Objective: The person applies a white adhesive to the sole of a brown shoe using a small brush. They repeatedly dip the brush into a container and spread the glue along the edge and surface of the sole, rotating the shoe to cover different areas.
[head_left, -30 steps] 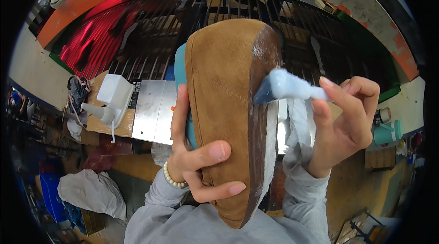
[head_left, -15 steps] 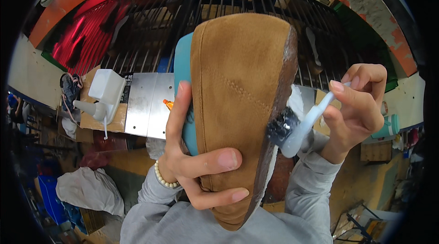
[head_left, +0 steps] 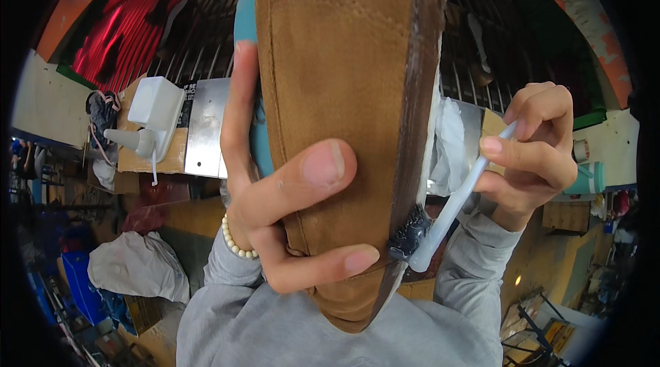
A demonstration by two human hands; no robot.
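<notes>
My left hand (head_left: 275, 209) grips a brown suede shoe upper (head_left: 337, 92), stretched over a turquoise shoe last (head_left: 245, 16). Its thumb and a finger lie across the suede, and another finger runs up along the turquoise side. A dark, wet-looking band follows the upper's right edge. Between thumb and fingertips, my right hand (head_left: 533, 150) pinches the pale handle of a small brush (head_left: 454, 209), much like a toothbrush. The dark bristles press against that band low on its right side. Most of the last is hidden behind the suede.
Beyond the shoe lies a rack of metal bars (head_left: 206, 44), lit red at the left. A white bottle (head_left: 157, 102) with a grey nozzle lies on cardboard at left. White tissue (head_left: 450, 140) sits behind the brush. A turquoise cup (head_left: 586, 178) stands at right.
The shoe has come up and closer, and its far end now runs past the picture's top. The brush has slid down along the edge toward me.
</notes>
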